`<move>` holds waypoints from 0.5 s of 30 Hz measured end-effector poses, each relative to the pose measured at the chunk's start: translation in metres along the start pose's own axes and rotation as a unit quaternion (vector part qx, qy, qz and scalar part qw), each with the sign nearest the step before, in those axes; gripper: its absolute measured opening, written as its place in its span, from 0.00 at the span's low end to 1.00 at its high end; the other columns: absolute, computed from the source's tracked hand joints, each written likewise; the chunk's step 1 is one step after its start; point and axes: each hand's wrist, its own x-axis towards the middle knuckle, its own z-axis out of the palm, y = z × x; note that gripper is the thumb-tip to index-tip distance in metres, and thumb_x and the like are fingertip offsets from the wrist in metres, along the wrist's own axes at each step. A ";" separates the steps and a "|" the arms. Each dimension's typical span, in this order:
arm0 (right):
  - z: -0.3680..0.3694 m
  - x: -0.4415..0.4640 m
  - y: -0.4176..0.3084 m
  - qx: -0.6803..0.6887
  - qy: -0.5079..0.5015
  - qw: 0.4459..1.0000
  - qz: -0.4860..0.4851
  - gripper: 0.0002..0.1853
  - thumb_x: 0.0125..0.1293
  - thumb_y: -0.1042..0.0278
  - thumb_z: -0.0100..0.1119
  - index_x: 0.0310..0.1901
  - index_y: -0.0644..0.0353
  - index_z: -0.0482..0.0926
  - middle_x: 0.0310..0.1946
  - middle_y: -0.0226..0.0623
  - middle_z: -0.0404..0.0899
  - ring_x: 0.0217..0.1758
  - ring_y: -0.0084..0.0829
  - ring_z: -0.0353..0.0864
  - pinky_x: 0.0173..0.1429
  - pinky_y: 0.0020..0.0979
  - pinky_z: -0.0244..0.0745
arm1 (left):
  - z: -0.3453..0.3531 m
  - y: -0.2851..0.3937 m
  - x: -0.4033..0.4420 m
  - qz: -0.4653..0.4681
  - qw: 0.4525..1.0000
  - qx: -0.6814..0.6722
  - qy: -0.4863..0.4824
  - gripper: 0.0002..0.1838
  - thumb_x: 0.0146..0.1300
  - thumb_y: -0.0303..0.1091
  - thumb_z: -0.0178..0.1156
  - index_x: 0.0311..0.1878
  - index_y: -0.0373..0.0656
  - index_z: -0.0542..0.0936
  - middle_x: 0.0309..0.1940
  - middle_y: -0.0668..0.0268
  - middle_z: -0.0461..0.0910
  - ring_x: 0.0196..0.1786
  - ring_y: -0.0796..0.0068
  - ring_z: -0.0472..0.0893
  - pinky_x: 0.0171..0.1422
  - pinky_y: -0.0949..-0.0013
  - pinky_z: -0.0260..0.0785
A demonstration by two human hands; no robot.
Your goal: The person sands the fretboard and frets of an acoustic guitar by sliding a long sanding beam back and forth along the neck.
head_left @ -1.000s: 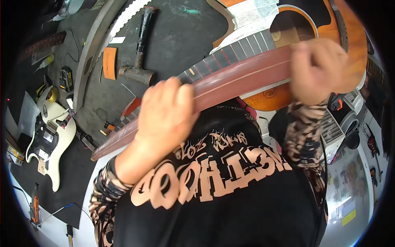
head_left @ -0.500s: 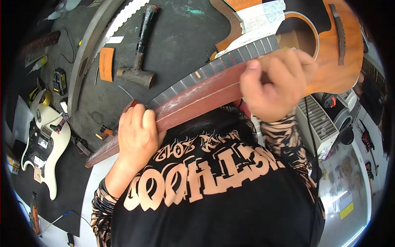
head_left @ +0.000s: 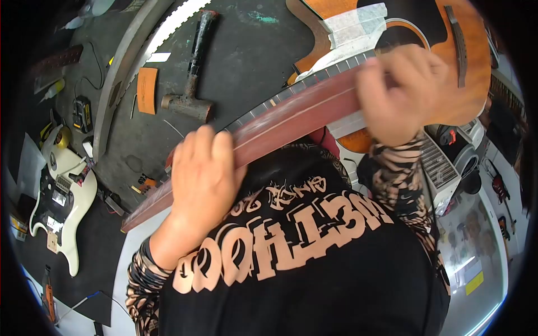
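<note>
A long reddish-brown sanding beam (head_left: 297,119) lies along the fretboard (head_left: 339,68) of an acoustic guitar (head_left: 468,103), covering much of its width. My left hand (head_left: 203,168) is closed over the beam's left part, fingers curled across the top. Toward the soundhole end, my right hand (head_left: 400,95) grips the beam; it is blurred by motion and its fingers are partly hidden. Pale dust streaks the beam's upper face. White masking paper (head_left: 356,25) covers part of the guitar body beside the fretboard.
A hammer (head_left: 190,103) and an orange-brown block (head_left: 147,91) lie on the dark bench mat (head_left: 252,45). A curved grey bar (head_left: 109,95) stands left of them. A white electric guitar body (head_left: 70,196) lies far left. At right is a grey box with slots (head_left: 440,162).
Both hands and the beam have slid to the right and slightly up along the neck. The beam now hides more of the fretboard.
</note>
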 end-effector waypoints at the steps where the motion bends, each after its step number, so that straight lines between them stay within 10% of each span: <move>1: 0.001 -0.003 -0.011 -0.004 -0.001 1.000 0.003 0.06 0.48 0.71 0.68 0.22 0.53 0.78 0.22 0.24 0.75 0.29 0.29 0.72 0.53 0.35 0.61 | 0.001 -0.005 -0.010 -0.007 1.000 0.009 -0.001 0.25 0.45 0.30 0.77 0.43 0.38 0.74 0.38 0.55 0.72 0.40 0.51 0.76 0.46 0.54 0.69; 15: -0.035 0.017 0.081 -0.055 -0.020 0.998 -0.011 0.08 0.55 0.69 0.68 0.22 0.54 0.78 0.21 0.25 0.73 0.30 0.28 0.73 0.53 0.33 0.61 | 0.008 0.060 0.091 0.032 0.999 -0.005 0.037 0.24 0.42 0.31 0.78 0.38 0.42 0.71 0.35 0.58 0.70 0.38 0.54 0.75 0.43 0.54 0.68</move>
